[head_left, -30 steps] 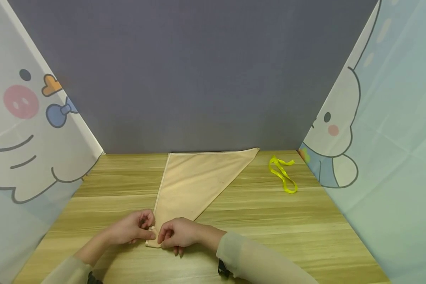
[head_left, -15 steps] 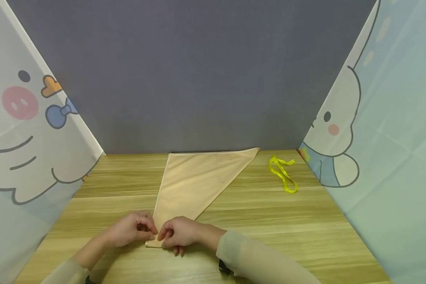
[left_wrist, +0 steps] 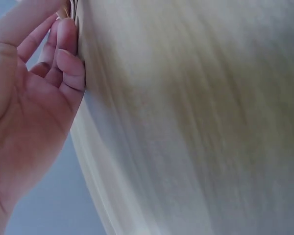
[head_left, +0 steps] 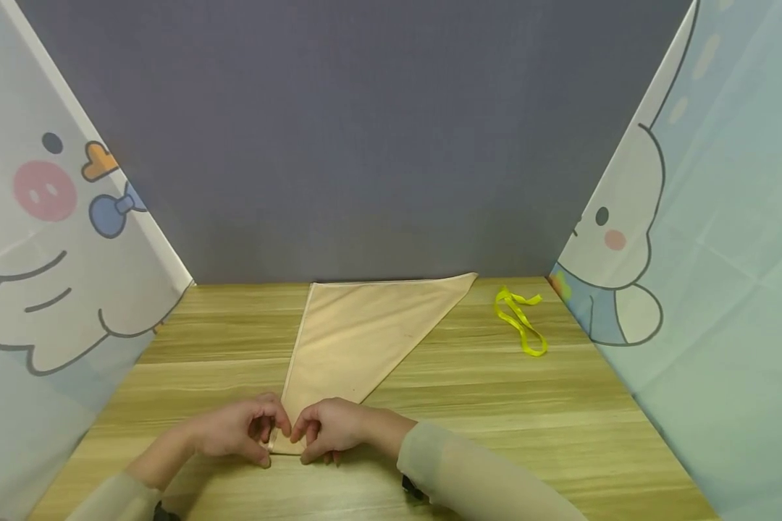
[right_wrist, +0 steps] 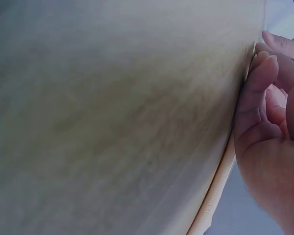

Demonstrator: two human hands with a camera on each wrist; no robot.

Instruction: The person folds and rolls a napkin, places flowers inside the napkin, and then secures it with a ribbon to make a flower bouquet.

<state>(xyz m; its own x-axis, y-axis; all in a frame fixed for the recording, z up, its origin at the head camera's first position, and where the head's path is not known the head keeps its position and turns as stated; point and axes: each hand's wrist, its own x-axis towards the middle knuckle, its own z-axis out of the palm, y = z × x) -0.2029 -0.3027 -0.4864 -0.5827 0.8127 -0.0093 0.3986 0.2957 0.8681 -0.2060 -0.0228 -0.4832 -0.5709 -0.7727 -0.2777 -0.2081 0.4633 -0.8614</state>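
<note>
A thin beige cloth [head_left: 345,336] lies flat in a roughly triangular shape, its slanting side to the right and its narrow end towards me. At that near end, my left hand [head_left: 231,430] holds thumb and index finger apart, the index on the cloth and the thumb by its left corner. My right hand [head_left: 339,427] touches the near edge with bent index finger and thumb; whether it pinches the fabric cannot be told. In the right wrist view, a strip of the cloth [right_wrist: 216,188] shows beside my curled fingers. The fingertips of both hands almost meet.
A loosely looped yellow ribbon [head_left: 521,322] lies on the wood-grain table [head_left: 495,405], to the right of the cloth. A grey panel [head_left: 365,145] stands along the back, and printed cartoon sheets hang on the left [head_left: 52,275] and right [head_left: 723,253].
My left index finger has come forward onto the near end, and the left thumb has shifted towards me, away from the index. The right hand barely moves. Cloth and ribbon stay put.
</note>
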